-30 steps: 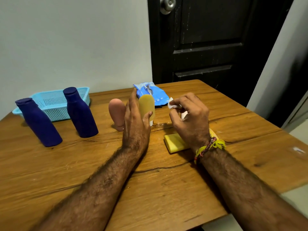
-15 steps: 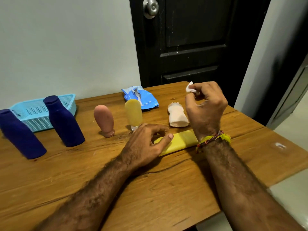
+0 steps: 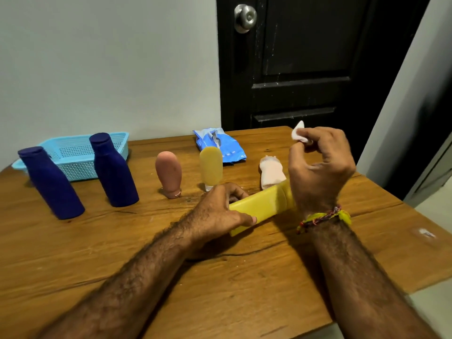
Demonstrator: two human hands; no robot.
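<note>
A long yellow bottle (image 3: 261, 206) lies on its side on the wooden table (image 3: 244, 289). My left hand (image 3: 220, 211) grips its near end, thumb along the front. My right hand (image 3: 318, 167) is raised above the bottle's far end and pinches a small white wipe (image 3: 299, 134) between thumb and fingers. Behind stand a pink tube (image 3: 168, 174) and a pale yellow tube (image 3: 210, 167), both cap down. A whitish tube (image 3: 271, 173) lies flat behind my right hand.
Two dark blue bottles (image 3: 49, 184) (image 3: 112, 170) stand at the left, in front of a light blue basket (image 3: 73, 152). An opened blue wipes packet (image 3: 220, 145) lies at the back. A black door (image 3: 305, 62) is behind the table; the table's right edge drops off nearby.
My left hand let go of the pale yellow tube and came down onto the long yellow bottle. My right hand rose with the wipe.
</note>
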